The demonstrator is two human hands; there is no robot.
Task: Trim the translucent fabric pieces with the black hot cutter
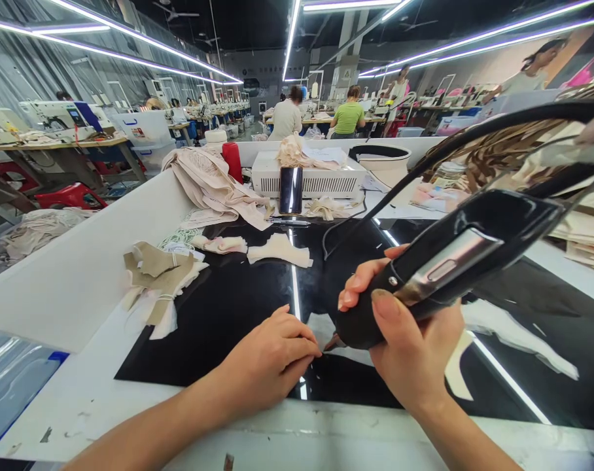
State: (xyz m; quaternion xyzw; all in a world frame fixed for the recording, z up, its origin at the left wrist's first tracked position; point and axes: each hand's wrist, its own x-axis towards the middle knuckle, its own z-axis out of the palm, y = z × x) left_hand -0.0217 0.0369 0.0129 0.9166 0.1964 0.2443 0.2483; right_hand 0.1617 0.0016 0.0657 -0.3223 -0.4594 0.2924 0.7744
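My right hand (415, 327) is closed round a black corded hand tool (454, 255) with a silver plate on its upper side. The tool slants down to the left, and its narrow metal tip meets a small white fabric piece (321, 324) on a glossy black board (218, 314). My left hand (277, 353) lies low on the board, its fingers together and pressed at the left edge of that piece. Part of the piece is hidden under the tool and my right hand. Just right of my right hand lies a cream fabric strip (456, 373).
More cut white pieces (517, 333) lie on the right, and another (280, 250) lies behind. Tied beige pieces (164, 275) sit at left. A phone (290, 190) leans on a vented white box (326, 176). The tool's black cable (424, 163) arcs across the right.
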